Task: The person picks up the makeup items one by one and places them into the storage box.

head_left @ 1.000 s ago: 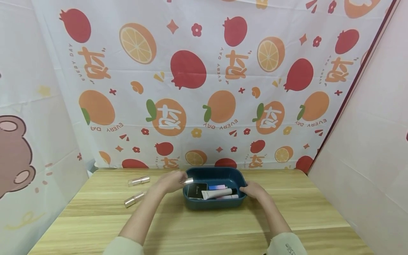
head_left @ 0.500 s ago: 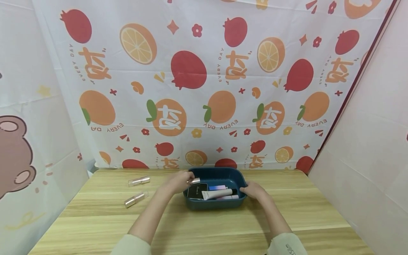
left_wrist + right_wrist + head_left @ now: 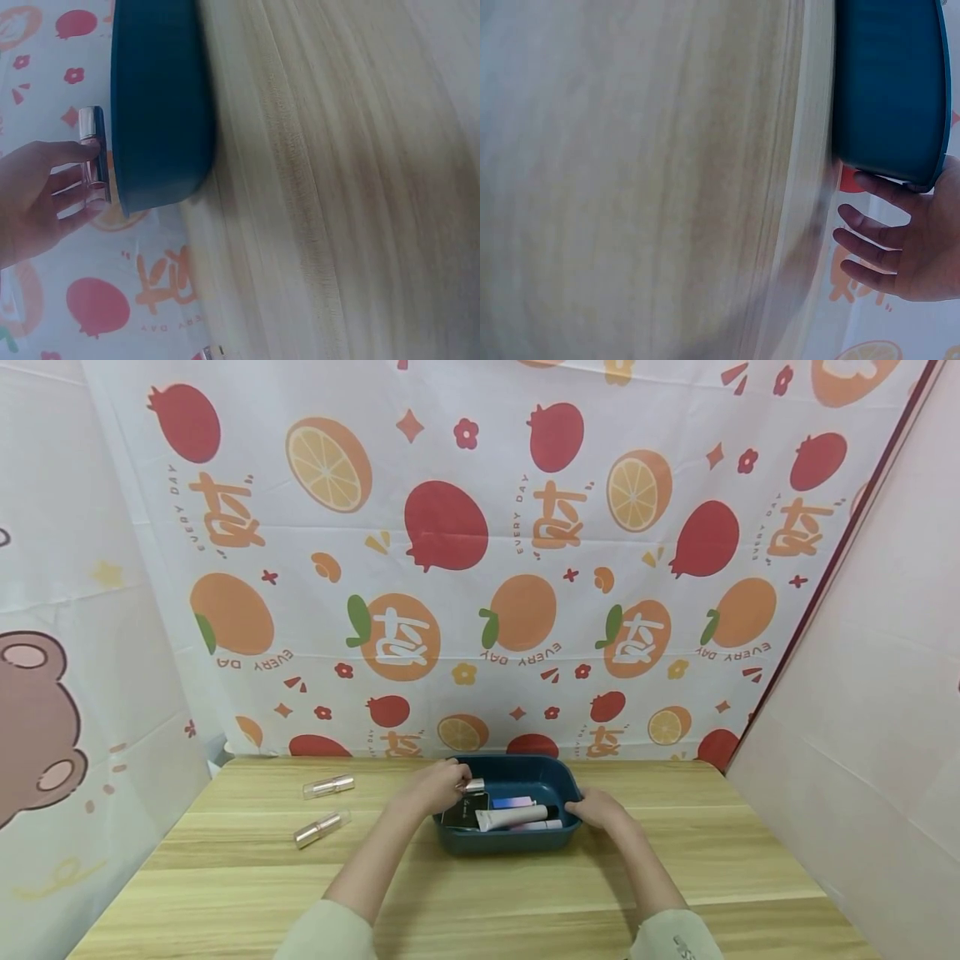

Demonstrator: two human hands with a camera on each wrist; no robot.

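Note:
My left hand [image 3: 441, 785] is over the left end of a dark blue plastic storage box [image 3: 502, 842]. Between thumb and fingers it holds a lipstick tube [image 3: 93, 157] with a silvery end, above the box rim in the left wrist view. At the box's right end, my right hand [image 3: 597, 808] pinches the rim; the index finger lies along the outer wall and the other fingers are spread away from it in the right wrist view. Inside the box lie a flat black case [image 3: 463, 811], a white squeeze tube [image 3: 513, 817] with a black cap, a blue-and-pink tube [image 3: 512, 802] and a pale pink tube [image 3: 538, 825].
Two clear-and-pinkish lipstick tubes lie on the wooden table [image 3: 480, 902] to the left: a rear tube [image 3: 328, 787] and a front tube [image 3: 321, 829]. A fruit-print curtain [image 3: 480, 677] stands close behind the box, with pale sheets at both sides.
My left hand has moved right, carrying the lipstick from the box's left edge to over its inside. The right hand and the box have stayed in place.

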